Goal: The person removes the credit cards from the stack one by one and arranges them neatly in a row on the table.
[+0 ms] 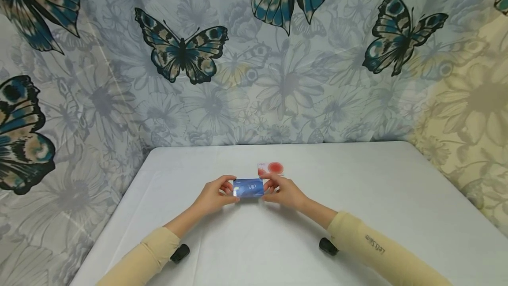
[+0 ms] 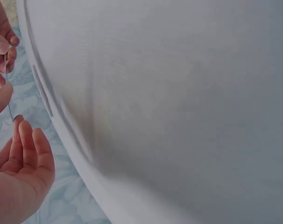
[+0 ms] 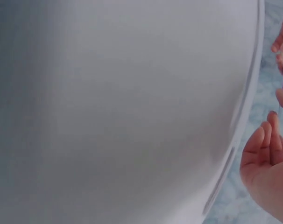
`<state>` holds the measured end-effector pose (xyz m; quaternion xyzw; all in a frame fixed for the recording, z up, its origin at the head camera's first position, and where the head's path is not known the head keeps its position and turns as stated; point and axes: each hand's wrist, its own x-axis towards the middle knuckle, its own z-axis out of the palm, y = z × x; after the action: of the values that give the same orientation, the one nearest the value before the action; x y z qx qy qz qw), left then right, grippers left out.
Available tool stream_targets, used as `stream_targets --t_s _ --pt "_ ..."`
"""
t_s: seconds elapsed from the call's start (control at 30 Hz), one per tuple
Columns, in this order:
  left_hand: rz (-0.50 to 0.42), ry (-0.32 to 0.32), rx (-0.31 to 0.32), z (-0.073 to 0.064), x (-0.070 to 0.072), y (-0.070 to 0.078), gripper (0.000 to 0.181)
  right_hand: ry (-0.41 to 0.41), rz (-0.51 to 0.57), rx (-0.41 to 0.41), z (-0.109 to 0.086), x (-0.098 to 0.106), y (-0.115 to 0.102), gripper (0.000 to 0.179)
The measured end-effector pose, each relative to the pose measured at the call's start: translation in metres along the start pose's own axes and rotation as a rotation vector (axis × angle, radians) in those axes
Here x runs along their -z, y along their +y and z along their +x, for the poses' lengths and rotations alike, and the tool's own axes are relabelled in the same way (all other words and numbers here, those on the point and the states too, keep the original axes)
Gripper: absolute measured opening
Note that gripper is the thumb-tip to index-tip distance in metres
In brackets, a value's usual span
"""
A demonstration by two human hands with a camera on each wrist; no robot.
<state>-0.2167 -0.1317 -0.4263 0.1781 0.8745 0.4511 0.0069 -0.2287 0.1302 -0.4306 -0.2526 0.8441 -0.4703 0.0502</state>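
A blue card printed "VIP" (image 1: 248, 188) is held up between both hands above the white table, its printed face toward the head camera. The left hand (image 1: 214, 194) pinches its left end between thumb and fingers. At the right end, the right hand (image 1: 286, 192) pinches it the same way. Edge-on in the left wrist view, the card shows as a thin line beside the left hand (image 2: 24, 172). The right wrist view also catches the right hand (image 3: 267, 172) at the card's edge. Just behind the right fingertips lies a red and white card (image 1: 275, 168), partly covered by that hand.
White cloth covers the table (image 1: 357, 180). A black strapped-on device (image 1: 180, 254) sits at the left wrist side, another black device (image 1: 328, 246) under the right forearm. Behind the table hangs a butterfly-patterned fabric backdrop (image 1: 278, 87).
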Motion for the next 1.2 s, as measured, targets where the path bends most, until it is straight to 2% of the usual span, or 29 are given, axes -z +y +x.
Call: stream_targets --t_s 0.17,0.4,0.53,0.8,1.0,1.2 --pt "0.011 -0.023 0.038 -0.017 0.014 -0.002 0.06 -0.024 -0.002 -0.008 0.001 -0.017 -0.01 0.053" --pt "0.055 -0.056 0.117 -0.045 0.038 -0.014 0.059 -0.104 -0.001 -0.002 0.004 -0.044 -0.027 0.05" --pt "0.061 -0.094 0.14 -0.06 0.053 -0.018 0.061 -0.15 -0.018 0.012 0.01 -0.058 -0.035 0.05" --pt "0.089 -0.156 0.109 -0.077 0.085 -0.029 0.061 -0.199 -0.076 0.05 0.027 -0.083 -0.052 0.05" --pt "0.123 -0.164 0.094 -0.086 0.101 -0.044 0.06 -0.21 -0.132 0.05 0.039 -0.099 -0.063 0.05" --pt "0.106 -0.175 0.053 -0.09 0.112 -0.052 0.058 -0.224 -0.213 0.055 0.049 -0.113 -0.068 0.049"
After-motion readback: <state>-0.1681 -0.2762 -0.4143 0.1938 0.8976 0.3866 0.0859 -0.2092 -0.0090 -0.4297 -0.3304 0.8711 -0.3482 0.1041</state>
